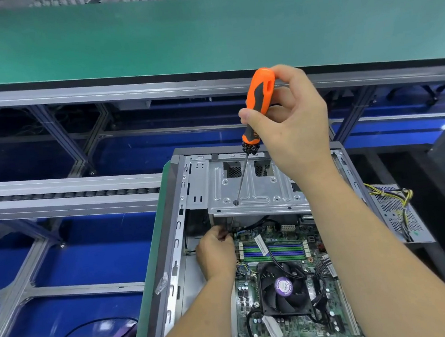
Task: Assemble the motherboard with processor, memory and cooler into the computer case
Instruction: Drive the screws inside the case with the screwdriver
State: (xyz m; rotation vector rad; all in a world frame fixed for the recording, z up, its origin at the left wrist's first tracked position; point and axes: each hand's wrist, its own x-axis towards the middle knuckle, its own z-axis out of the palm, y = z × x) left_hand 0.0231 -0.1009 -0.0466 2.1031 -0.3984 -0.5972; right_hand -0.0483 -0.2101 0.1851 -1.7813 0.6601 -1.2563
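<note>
right hand grips screwdriver (upright)

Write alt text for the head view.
A right hand holds an orange screwdriver upright, its shaft passing through a hole in the drive bay of an open computer case. The left hand steadies its tip at the motherboard corner, near the cooler fan.

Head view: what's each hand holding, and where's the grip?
Right hand: orange-and-black screwdriver, grip on its handle. Left hand: fingers curled at the green motherboard corner by the shaft tip; what they pinch cannot be told.
</note>
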